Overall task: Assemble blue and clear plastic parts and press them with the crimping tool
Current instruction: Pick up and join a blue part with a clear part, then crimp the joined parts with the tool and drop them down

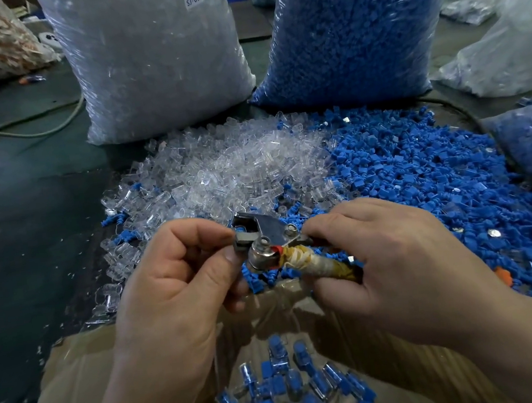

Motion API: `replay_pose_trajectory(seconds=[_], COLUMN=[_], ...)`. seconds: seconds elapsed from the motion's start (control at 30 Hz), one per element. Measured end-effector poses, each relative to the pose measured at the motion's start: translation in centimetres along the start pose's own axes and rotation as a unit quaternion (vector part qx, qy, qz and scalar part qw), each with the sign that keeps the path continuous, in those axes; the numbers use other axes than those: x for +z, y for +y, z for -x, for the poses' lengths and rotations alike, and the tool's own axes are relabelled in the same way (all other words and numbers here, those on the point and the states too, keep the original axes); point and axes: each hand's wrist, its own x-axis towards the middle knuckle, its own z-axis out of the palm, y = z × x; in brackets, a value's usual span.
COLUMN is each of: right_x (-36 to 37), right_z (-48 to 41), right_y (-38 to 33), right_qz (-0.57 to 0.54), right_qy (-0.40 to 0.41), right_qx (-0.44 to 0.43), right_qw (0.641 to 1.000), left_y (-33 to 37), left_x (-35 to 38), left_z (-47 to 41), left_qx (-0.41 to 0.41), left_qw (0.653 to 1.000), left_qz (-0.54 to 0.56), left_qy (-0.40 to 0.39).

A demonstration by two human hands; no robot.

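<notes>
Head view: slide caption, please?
Left hand and right hand hold a tape-wrapped metal crimping tool above clear plastic parts and blue plastic parts.

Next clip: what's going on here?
A person holds a crimping tool over heaps of loose parts. The right hand grips its taped handle, and the left hand pinches its metal head; any part inside is hidden. Clear parts and blue parts lie piled behind. Assembled pieces sit in the lined box below.
</notes>
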Motion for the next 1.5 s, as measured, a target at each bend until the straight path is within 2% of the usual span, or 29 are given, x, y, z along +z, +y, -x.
replay_pose_trajectory(seconds=[0.13,0.27,0.37,0.5,0.6,0.7,0.8,0.97,1.1,1.23,1.3,1.37,1.4,1.43,1.5], right_x=[0.0,0.1,0.5,0.6,0.5,0.6,1.5,1.6,1.7,1.8,1.9,1.6,1.5,1.1,0.4], right_z=[0.1,-0.9,-1.4,-1.7,-1.4,-0.8,-0.7,-0.5,-0.5,-0.4,-0.3,-0.1,0.0,0.0,0.0], right_y=[1.0,2.1,2.5,2.6,1.9,-0.8,-2.2,-1.9,-2.0,-2.8,-3.1,-3.4,-3.6,-4.0,-4.3], right_qz=[0.033,0.113,0.137,0.139,0.115,0.068,0.057,0.046,0.032,0.007,-0.041,-0.14,-0.224,-0.34,-0.574], right_qy=[0.008,-0.033,-0.058,-0.079,-0.018,0.071,0.061,0.058,0.073,0.1,0.112,0.091,0.055,0.0,-0.115], right_qx=[0.034,0.092,0.107,0.121,0.094,0.018,-0.054,-0.053,-0.083,-0.108,-0.104,-0.051,0.002,0.072,0.205], right_qw=[0.999,0.989,0.983,0.98,0.989,0.995,0.995,0.996,0.993,0.989,0.987,0.985,0.973,0.938,0.784], left_y=[-0.1,0.0,-0.2,0.0,0.2,0.1,0.0,0.9,0.8,0.6,0.8,1.3,1.5,1.7,2.3], left_x=[-0.3,-0.2,0.1,0.5,0.8,1.1,1.3,1.4,0.6,0.1,0.1,0.1,0.1,0.2,0.2], left_z=[-0.4,-0.2,-0.1,0.0,0.2,0.4,0.7,1.3,0.7,0.4,0.4,0.6,0.7,0.8,0.8], left_qx=[-0.002,-0.066,-0.115,-0.137,-0.124,-0.122,-0.07,0.024,-0.029,-0.069,-0.068,-0.047,-0.016,0.03,0.104], left_qw=[1.0,0.997,0.992,0.988,0.988,0.988,0.987,0.98,0.986,0.98,0.986,0.987,0.985,0.979,0.96], left_qz=[-0.016,-0.046,-0.047,-0.066,-0.084,-0.094,-0.145,-0.196,-0.164,-0.165,-0.116,-0.096,-0.116,-0.153,-0.22], left_qy=[0.025,-0.015,-0.028,-0.024,-0.023,-0.006,-0.008,-0.026,-0.021,-0.089,-0.098,-0.118,-0.126,-0.13,-0.137])
